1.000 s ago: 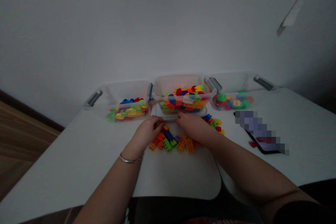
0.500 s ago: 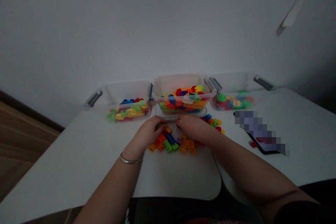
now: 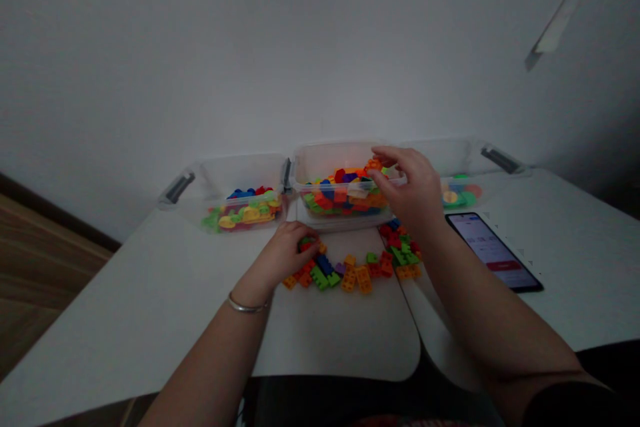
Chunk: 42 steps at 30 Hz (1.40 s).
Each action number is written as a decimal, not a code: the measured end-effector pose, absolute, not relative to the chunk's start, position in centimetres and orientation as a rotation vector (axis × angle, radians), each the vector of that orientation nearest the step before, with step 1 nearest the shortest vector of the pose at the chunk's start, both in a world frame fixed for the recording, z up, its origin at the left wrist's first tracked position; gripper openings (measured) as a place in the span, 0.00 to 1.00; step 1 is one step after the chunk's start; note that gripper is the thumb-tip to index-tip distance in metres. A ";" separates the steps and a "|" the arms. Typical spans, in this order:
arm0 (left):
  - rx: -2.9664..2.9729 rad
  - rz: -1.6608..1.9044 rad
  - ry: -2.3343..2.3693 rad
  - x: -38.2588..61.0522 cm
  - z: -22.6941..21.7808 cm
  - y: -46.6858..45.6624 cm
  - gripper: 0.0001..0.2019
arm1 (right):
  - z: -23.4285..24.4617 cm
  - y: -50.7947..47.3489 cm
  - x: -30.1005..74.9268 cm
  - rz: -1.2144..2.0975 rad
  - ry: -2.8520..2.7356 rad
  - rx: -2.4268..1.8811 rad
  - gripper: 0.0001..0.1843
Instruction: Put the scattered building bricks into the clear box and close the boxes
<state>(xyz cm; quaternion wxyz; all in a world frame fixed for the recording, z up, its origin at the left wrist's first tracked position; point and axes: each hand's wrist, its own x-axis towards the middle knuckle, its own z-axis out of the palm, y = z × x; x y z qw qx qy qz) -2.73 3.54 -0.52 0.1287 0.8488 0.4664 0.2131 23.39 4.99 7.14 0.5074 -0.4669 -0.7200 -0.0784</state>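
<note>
Head view, itemised. Item one: right hand (image 3: 415, 190), raised, thumb and fingertips pinching a small orange plastic block (image 3: 373, 164) over the middle clear plastic bin (image 3: 325, 153) of mixed blocks. Item two: left hand (image 3: 285, 252), fingers curled onto the left end of a loose pile of coloured plastic blocks (image 3: 350, 273) on the white bench (image 3: 150, 293); whether it grips one cannot be told. Item three: black phone (image 3: 493, 252), screen lit, right of the pile.
</note>
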 end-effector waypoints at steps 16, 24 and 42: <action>2.467 0.576 1.355 -2.7 -1.3 3.8 0.12 | 4.9 6.6 22.8 -0.346 -1.992 -1.325 0.18; 2.548 0.514 1.384 -3.2 -1.7 4.1 0.10 | 6.2 6.0 22.7 -0.343 -2.135 -1.387 0.20; 2.582 0.410 1.519 -3.2 -1.3 4.2 0.09 | 6.8 5.7 23.8 -0.173 -2.120 -1.175 0.26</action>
